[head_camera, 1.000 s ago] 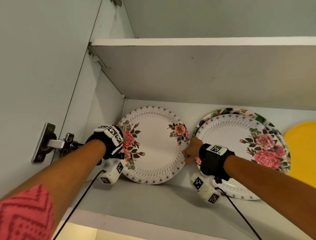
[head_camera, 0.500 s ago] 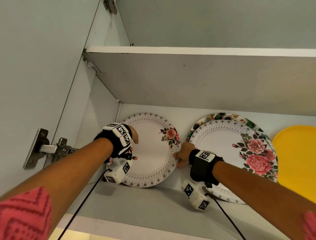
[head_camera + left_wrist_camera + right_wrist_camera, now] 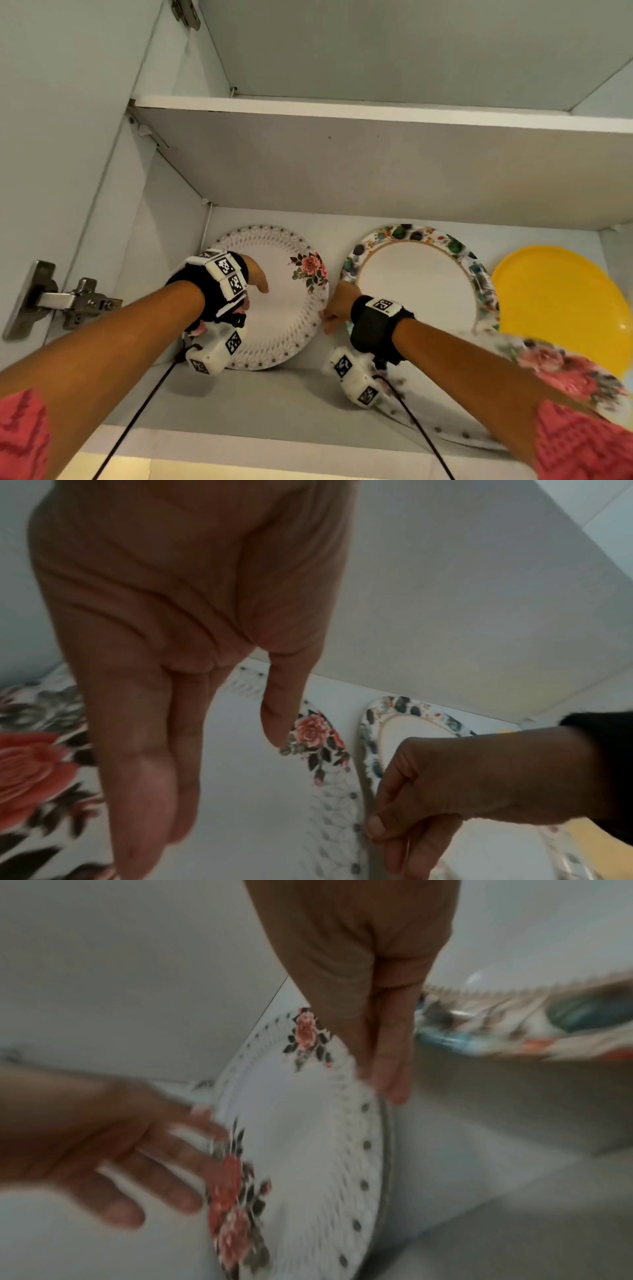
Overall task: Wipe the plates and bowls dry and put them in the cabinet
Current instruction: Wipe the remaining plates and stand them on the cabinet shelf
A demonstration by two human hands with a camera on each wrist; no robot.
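A white rose plate (image 3: 287, 308) leans upright against the back wall of the cabinet's lower shelf (image 3: 274, 404). My left hand (image 3: 255, 279) lies with straight fingers on the plate's left face; the left wrist view shows the fingers (image 3: 147, 777) spread over it. My right hand (image 3: 334, 315) pinches the plate's right rim, seen curled at the edge in the left wrist view (image 3: 394, 829). A leaf-bordered plate (image 3: 418, 274) leans to the right. A second rose plate (image 3: 548, 373), blurred, lies tipped forward under my right arm.
A yellow plate (image 3: 561, 301) leans at the far right of the shelf. An upper shelf (image 3: 342, 109) hangs close above. The open door (image 3: 51, 137) with its metal hinge (image 3: 68, 301) stands at the left. Sensor cables hang from both wrists.
The second rose plate has dropped forward from in front of the leaf-bordered plate, baring it. My left hand has slid rightward onto the left plate's face. The right hand stays at the rim.
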